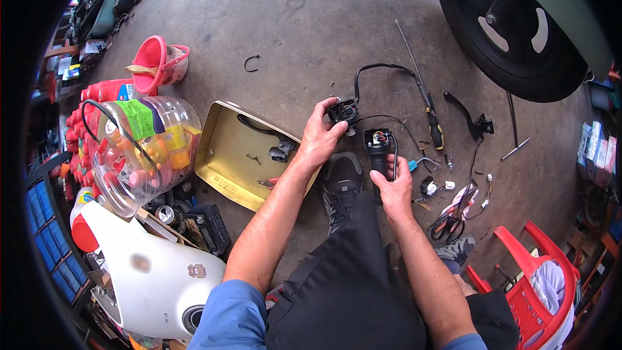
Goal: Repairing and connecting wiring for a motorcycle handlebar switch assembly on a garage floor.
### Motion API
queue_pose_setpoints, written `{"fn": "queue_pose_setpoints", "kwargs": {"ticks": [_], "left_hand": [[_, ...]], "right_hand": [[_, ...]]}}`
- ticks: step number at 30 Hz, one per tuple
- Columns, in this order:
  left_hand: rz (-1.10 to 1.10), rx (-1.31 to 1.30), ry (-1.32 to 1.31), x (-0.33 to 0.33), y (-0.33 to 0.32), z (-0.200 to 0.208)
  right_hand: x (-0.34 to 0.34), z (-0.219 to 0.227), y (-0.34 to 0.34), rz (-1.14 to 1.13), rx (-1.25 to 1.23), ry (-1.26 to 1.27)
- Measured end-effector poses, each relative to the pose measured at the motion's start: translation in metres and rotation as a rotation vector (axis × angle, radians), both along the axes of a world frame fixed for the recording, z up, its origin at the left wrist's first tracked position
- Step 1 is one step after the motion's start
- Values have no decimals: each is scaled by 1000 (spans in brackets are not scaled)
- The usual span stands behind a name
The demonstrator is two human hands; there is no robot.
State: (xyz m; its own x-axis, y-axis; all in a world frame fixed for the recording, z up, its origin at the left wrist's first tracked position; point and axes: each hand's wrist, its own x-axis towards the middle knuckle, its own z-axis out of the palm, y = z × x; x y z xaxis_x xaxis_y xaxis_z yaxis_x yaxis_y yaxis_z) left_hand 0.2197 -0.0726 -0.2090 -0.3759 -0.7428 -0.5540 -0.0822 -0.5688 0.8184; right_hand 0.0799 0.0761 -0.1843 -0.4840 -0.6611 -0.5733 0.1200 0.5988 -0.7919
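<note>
My left hand (317,135) pinches a black switch housing piece (343,112), its hollow inner side facing up. From it a black cable (382,66) arcs up and right toward a long screwdriver (437,132) with a yellow and black handle on the floor. My right hand (395,196) is closed round a black handlebar grip (378,161); its open switch end shows coloured wires, and a black cable loops beside it. The two parts are apart, side by side. Left of my left forearm, a gold tray (202,163) contains a lever with a grey bracket (281,149) and small parts.
A black lever (478,126), scissors (448,225) and loose wire connectors (449,185) lie at right. A wheel (453,39) stands far right, a red chair (525,311) near right. At left are a clear plastic jar (188,116), pink bucket (170,75) and white panel (159,279).
</note>
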Motion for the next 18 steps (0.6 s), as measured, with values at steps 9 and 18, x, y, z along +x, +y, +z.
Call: {"fn": "queue_pose_setpoints", "kwargs": {"ticks": [9, 18], "left_hand": [[11, -20, 0, -1, 0, 1], [16, -38, -7, 0, 1, -2]], "right_hand": [[0, -2, 2, 39, 6, 58], [0, 4, 3, 40, 9, 50]]}}
